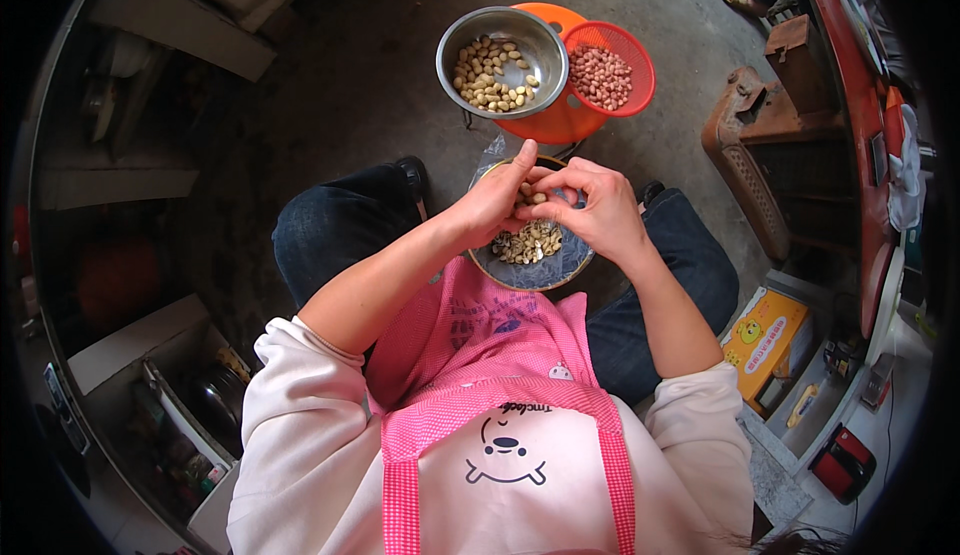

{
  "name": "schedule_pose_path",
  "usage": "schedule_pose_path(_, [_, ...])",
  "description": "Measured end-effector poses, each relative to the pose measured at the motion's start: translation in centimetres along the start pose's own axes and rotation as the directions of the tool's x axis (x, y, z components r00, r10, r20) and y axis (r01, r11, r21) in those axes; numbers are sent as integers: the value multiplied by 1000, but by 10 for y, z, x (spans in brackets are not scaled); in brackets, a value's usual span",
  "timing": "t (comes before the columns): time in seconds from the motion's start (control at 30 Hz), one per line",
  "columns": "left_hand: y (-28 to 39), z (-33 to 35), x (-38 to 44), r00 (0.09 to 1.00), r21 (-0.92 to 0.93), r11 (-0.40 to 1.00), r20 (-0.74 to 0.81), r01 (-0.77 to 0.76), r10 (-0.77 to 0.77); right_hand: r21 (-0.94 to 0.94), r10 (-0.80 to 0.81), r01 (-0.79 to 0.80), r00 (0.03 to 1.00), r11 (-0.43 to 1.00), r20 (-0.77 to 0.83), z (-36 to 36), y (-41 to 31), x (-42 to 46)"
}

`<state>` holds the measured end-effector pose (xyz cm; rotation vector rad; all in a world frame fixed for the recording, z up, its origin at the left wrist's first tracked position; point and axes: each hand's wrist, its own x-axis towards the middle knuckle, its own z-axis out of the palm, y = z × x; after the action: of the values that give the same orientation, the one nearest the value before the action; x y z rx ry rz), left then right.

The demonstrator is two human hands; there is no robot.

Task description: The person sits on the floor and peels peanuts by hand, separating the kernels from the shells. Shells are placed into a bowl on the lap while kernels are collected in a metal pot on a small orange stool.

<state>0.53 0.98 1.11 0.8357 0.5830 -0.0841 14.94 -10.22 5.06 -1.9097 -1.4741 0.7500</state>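
Note:
Several unshelled peanuts [524,193] lie in the palm and fingers of my left hand [491,199]. My right hand [596,206] meets it from the right, its fingertips on a peanut at the edge of that handful. Both hands are above a round bin [574,266] lined with clear plastic, with broken peanut shells [529,242] inside. Beyond my hands, a steel bowl [541,49] contains more unshelled peanuts [487,75]. To its right, a red plastic mesh basket [634,67] holds shelled pink peanut kernels [600,79].
The bowl and basket rest on an orange stool [547,129]. My knees in jeans [341,217] flank the bin. At right are a brown metal stove-like stand [750,120], a red table edge [874,202] and a yellow box [765,337]. Another person's shoe [742,1] shows at the far right.

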Motion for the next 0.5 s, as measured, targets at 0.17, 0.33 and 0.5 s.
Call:
schedule_pose_path(0.17, [2, -1, -1, 1000, -97, 995, -13, -5, 4, -41, -26, 21, 993, 999, -117, 2, 4, -1])
schedule_pose_path(0.33, [2, 2, -1, 985, 158, 973, 6, -170, 172, 346, 147, -86, 977, 934, -155, 0, 16, 3])
schedule_pose_path(0.5, [-3, 0, 2, 973, 233, 947, -17, -222, 232, 304, 108, -63, 985, 951, -135, 4, 25, 4])
